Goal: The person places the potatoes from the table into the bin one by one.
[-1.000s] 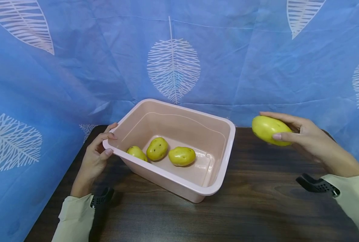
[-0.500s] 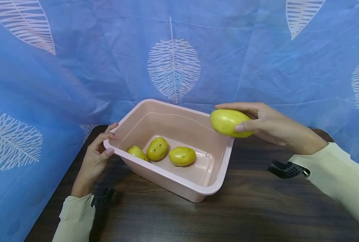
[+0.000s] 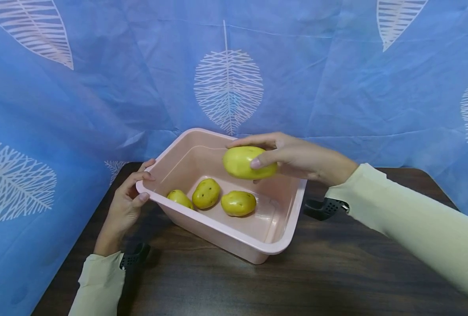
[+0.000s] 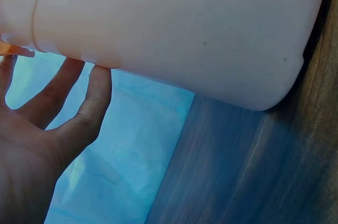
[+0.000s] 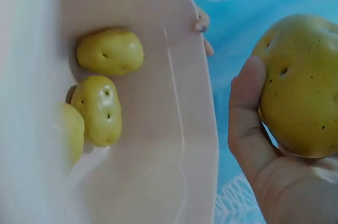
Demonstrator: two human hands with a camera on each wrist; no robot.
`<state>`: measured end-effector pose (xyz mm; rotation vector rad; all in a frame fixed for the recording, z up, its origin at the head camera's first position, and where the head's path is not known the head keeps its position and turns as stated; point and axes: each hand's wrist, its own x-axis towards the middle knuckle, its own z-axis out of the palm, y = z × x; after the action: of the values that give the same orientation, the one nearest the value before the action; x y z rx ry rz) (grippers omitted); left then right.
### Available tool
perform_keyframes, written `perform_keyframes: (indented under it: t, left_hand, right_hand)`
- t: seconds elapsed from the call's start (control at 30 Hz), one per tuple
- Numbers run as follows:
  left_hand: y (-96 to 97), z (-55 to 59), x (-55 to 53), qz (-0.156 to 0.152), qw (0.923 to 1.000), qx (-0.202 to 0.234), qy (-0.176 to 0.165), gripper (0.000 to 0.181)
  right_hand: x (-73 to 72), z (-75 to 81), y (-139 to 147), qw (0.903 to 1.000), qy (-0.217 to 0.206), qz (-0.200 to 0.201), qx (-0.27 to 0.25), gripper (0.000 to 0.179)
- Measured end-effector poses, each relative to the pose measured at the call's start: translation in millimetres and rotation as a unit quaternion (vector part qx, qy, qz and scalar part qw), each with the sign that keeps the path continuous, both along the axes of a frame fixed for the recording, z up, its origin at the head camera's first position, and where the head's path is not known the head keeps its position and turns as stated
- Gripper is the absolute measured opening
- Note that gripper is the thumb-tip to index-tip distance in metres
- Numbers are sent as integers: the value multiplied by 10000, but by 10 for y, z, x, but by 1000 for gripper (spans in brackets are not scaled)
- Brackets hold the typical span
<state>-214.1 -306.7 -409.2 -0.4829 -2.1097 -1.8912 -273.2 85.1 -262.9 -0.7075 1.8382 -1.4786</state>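
A pale pink plastic basin [image 3: 234, 239] stands on the table, turned at an angle. Its left corner rim is gripped by my left hand [image 3: 125, 206], thumb on the near side and fingers over the edge. In the left wrist view those fingers [image 4: 95, 102] reach up against the basin's outer wall [image 4: 200, 28]. Over the basin's right half, my right hand [image 3: 293, 156] holds a yellow potato [image 3: 241, 162] between thumb and fingers. Three more potatoes lie on the basin floor: one at the left [image 3: 180, 198], one in the middle [image 3: 206, 193] and one to the right [image 3: 238, 203].
The dark wooden table [image 3: 336, 272] carries the basin near its back edge. Behind and to the left hangs a blue cloth [image 3: 147, 79] with white leaf prints. A black band [image 3: 324, 208] sits at the right wrist, another [image 3: 135, 256] at the left.
My right hand has carried the potato leftward, from beyond the basin's right side to above its inside. The left hand, the basin and the potatoes in it have stayed put.
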Motion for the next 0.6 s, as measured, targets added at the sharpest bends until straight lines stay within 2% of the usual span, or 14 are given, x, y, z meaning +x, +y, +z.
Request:
perform_keyframes:
  t: [0.23,0.6]
  left_hand:
    - [13,-2,-12,79,9999,-67,4,29]
    - [-3,-19,-3,88,10000,-38,-4,27]
  right_hand:
    - [-124,-59,-204,9989,-314,339,114,66]
    - [-384,-159,-221,9985,-445,140,293,62]
